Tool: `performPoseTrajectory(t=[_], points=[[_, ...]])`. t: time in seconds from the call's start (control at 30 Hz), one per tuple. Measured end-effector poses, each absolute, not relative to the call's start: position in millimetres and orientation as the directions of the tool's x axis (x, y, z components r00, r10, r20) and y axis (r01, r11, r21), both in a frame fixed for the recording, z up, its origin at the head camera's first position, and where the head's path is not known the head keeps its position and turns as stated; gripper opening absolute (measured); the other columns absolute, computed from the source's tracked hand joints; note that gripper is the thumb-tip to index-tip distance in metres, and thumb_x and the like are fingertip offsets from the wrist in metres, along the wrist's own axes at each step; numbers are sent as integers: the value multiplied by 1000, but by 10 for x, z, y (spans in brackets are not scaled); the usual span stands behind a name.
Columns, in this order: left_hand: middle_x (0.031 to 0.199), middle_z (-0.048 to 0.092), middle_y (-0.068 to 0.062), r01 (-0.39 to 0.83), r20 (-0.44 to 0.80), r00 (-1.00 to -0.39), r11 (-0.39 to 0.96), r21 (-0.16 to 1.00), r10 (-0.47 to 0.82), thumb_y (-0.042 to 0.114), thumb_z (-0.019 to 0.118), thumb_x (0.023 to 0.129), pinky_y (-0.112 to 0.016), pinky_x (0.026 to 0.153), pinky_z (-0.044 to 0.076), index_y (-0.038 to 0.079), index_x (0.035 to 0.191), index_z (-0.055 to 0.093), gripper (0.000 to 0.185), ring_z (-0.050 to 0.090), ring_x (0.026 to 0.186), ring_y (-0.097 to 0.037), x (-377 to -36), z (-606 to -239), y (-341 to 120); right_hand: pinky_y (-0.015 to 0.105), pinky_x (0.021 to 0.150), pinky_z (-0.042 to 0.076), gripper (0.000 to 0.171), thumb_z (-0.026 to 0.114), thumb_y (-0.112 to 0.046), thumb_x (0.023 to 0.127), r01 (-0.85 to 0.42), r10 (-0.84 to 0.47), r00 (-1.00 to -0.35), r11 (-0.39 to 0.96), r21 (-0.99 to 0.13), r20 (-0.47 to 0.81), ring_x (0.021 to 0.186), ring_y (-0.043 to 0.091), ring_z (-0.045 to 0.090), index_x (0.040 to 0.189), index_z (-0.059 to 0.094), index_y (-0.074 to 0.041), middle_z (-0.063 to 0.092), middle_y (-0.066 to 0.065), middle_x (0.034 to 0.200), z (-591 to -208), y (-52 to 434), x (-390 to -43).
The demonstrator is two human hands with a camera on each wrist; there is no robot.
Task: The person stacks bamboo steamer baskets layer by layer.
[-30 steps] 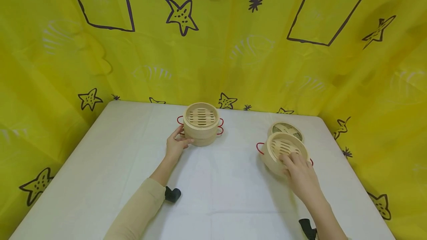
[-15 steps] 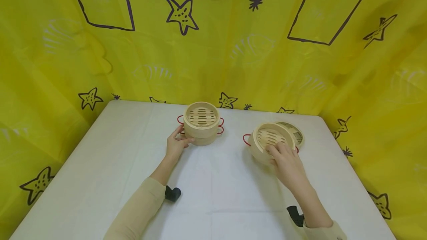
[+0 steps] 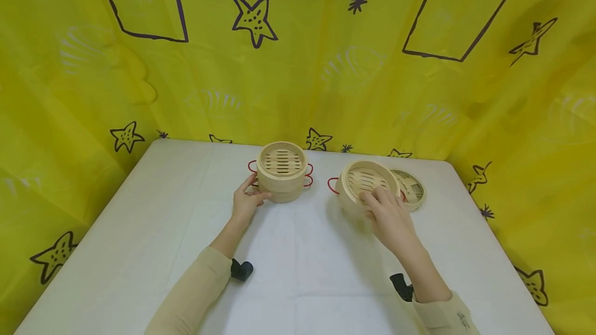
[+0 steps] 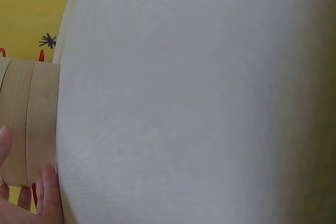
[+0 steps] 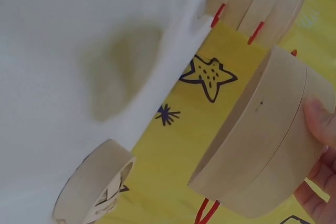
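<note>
One steamer tier (image 3: pixel 367 186) hangs tilted above the table (image 3: pixel 298 273), pinched at its rim by your right hand (image 3: pixel 390 218); it could slip. Your left hand (image 3: pixel 246 201), seemingly relaxed, touches the stacked steamer (image 3: pixel 281 171).

A right hand (image 5: pixel 320 182), seen at the frame's lower right edge, grips a round bamboo steamer tier (image 5: pixel 262 140) held clear of the white table (image 5: pixel 79 51), its shadow falling on the cloth. A red wire handle (image 5: pixel 206 212) hangs at the tier's lower side. A woven bamboo lid (image 5: pixel 94 190) lies flat on the table, while two stacked tiers (image 5: pixel 257 3) with red handles stand near the table's edge against a yellow star-printed backdrop (image 5: pixel 210 80).
</note>
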State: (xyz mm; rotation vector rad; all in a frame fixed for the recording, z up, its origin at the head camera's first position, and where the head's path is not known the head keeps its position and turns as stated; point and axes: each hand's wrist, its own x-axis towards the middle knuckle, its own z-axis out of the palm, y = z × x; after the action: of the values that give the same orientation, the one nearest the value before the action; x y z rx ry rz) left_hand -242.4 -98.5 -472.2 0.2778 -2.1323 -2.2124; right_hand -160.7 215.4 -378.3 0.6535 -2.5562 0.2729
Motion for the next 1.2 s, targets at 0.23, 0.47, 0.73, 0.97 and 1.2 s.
performPoseTrajectory(t=[0.23, 0.47, 0.73, 0.97, 1.2], points=[[130, 46, -9, -82, -89, -982, -45, 996, -166, -5, 73, 71, -15, 58, 49, 9, 138, 40, 76, 55, 70, 1, -2426, -4728, -982, 35, 63, 34, 43, 72, 8, 66, -503, -411, -768, 862, -66, 490, 80, 26, 44, 102, 57, -12, 45, 5, 82, -3742, 2067, -1677], [130, 47, -9, -83, -91, -982, -53, 995, -167, -5, 73, 71, -15, 58, 49, 9, 138, 40, 77, 55, 70, 0, -2427, -4741, -979, 36, 66, 34, 43, 71, 7, 68, -526, -423, -758, 846, -82, 495, 81, 26, 44, 102, 56, -14, 45, 4, 83, -3674, 1944, -1746], [130, 47, -11, -72, -81, -982, -57, 996, -171, -6, 73, 70, -15, 56, 49, 8, 138, 41, 76, 55, 69, 0, -2436, -4732, -983, 37, 69, 34, 41, 71, 6, 70, -537, -427, -757, 838, -97, 495, 85, 26, 43, 105, 57, -13, 44, 6, 85, -3573, 1815, -1836], [131, 45, -13, -86, -94, -983, -57, 995, -158, -6, 73, 71, -16, 58, 49, 7, 138, 39, 76, 54, 71, -1, -2417, -4686, -985, 40, 71, 36, 41, 70, 6, 72, -531, -424, -775, 839, -119, 468, 86, 26, 45, 107, 58, -12, 46, 7, 87, -3502, 1702, -1921], [130, 46, -12, -85, -92, -981, -47, 995, -168, -5, 73, 71, -16, 59, 50, 8, 138, 41, 75, 54, 72, -2, -2425, -4707, -983, 42, 76, 37, 41, 70, 3, 73, -533, -433, -776, 839, -110, 459, 90, 28, 46, 109, 58, -12, 48, 7, 91, -3469, 1605, -2017]])
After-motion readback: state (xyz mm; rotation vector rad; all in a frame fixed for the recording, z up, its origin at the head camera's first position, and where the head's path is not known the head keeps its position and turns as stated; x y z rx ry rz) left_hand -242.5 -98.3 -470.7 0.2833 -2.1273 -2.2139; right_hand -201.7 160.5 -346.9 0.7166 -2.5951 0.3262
